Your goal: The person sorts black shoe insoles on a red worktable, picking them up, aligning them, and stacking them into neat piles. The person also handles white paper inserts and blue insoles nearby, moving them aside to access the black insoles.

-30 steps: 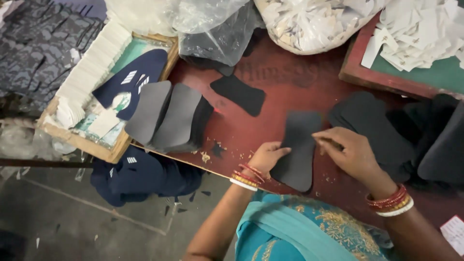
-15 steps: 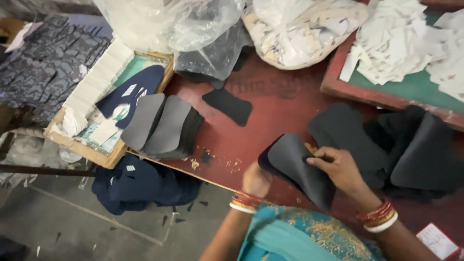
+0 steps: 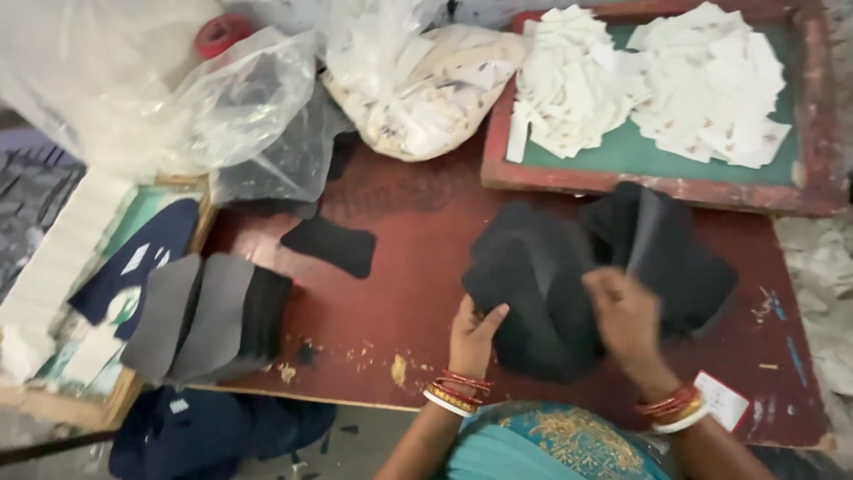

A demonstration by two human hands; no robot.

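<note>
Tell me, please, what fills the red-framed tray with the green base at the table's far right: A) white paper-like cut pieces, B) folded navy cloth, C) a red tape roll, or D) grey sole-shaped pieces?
A: the red-framed tray holds heaps of white cut pieces over its green base.

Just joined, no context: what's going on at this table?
A person seated at a red worktable has both hands in a pile of black sole-shaped cutouts. The left hand rests on the pile's near edge; the right hand grips one dark piece, though motion blur hides the exact hold. A single black cutout lies apart on the table, and a stack of grey cutouts sits at the left edge. A red-framed tray of white paper pieces stands behind the pile.
</note>
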